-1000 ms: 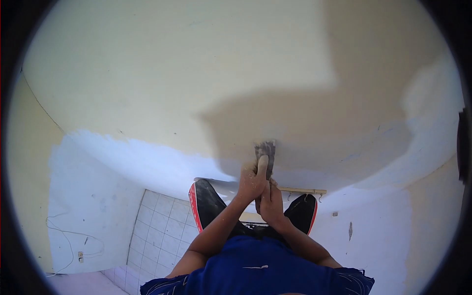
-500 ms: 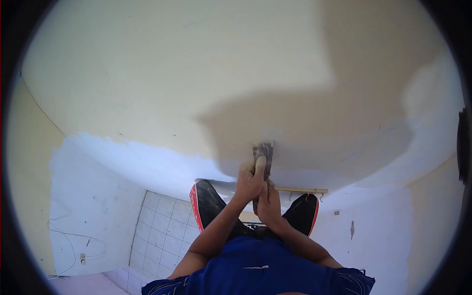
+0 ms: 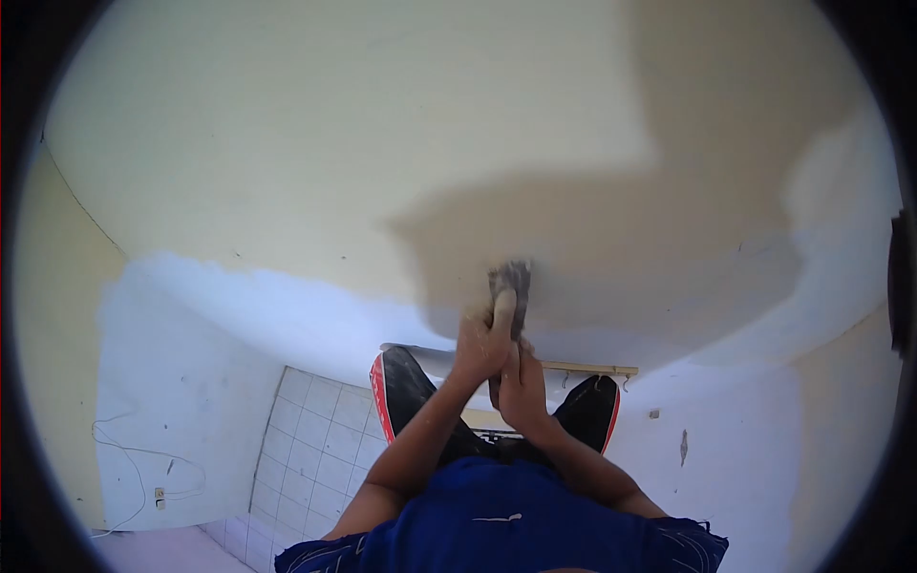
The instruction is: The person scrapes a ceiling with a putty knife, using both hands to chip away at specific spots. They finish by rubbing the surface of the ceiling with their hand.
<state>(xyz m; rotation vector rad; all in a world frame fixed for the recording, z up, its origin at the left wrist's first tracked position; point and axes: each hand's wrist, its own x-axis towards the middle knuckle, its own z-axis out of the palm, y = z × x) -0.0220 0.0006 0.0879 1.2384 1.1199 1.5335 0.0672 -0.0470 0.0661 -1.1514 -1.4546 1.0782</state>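
A dark, whitish-smeared scraper (image 3: 511,286) has its wide end against the wall (image 3: 334,143), inside a large shadow. My left hand (image 3: 483,339), with pale dust or paste on its fingers, is closed round the scraper's upper part, the thumb laid along it. Just below and to the right, my right hand (image 3: 521,390) grips the lower part of the same tool. The two hands touch or nearly touch. Most of the handle is hidden behind the fingers.
A wooden strip with hooks (image 3: 587,369) lies beyond my knees. White floor tiles (image 3: 310,435) show at lower left. A socket (image 3: 160,494) and a thin loose cable (image 3: 141,468) are on the left wall. A dark object (image 3: 898,286) stands at the far right edge.
Both hands and the scraper have moved slightly up along the wall. The grip looks the same.
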